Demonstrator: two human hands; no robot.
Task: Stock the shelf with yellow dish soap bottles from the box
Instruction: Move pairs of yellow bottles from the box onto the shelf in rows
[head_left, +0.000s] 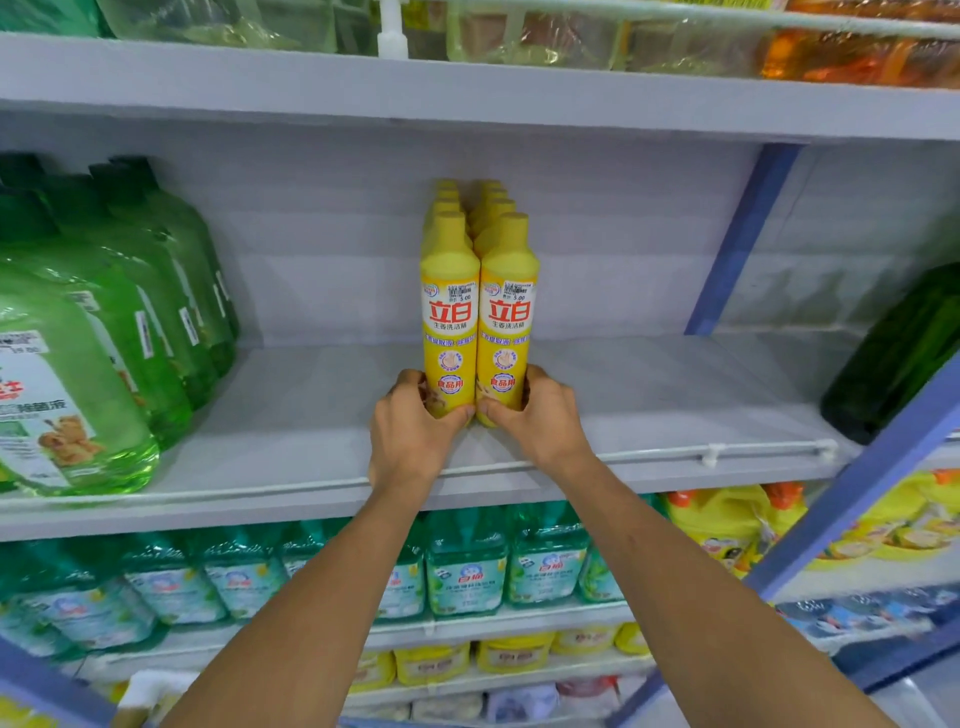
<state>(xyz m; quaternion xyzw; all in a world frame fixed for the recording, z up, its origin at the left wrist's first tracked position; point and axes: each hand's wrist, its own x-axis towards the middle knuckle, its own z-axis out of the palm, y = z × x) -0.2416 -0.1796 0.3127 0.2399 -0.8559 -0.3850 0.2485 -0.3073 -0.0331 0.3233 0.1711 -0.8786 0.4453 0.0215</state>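
Left hand grips the base of the front-left yellow bottle, right hand grips the front-right bottle, both upright mid-shelf, touching, heading two rows.

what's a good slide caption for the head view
Both hands, left hand and right hand, steady two rows of yellow dish soap bottles on the grey shelf.

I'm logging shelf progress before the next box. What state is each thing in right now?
Left yellow bottle: upright, capped, base held by left hand.
Right yellow bottle: upright, capped, base held by right hand.
Middle shelf: mostly bare on both sides of the yellow rows.
Green jugs: upright, lined up at left.
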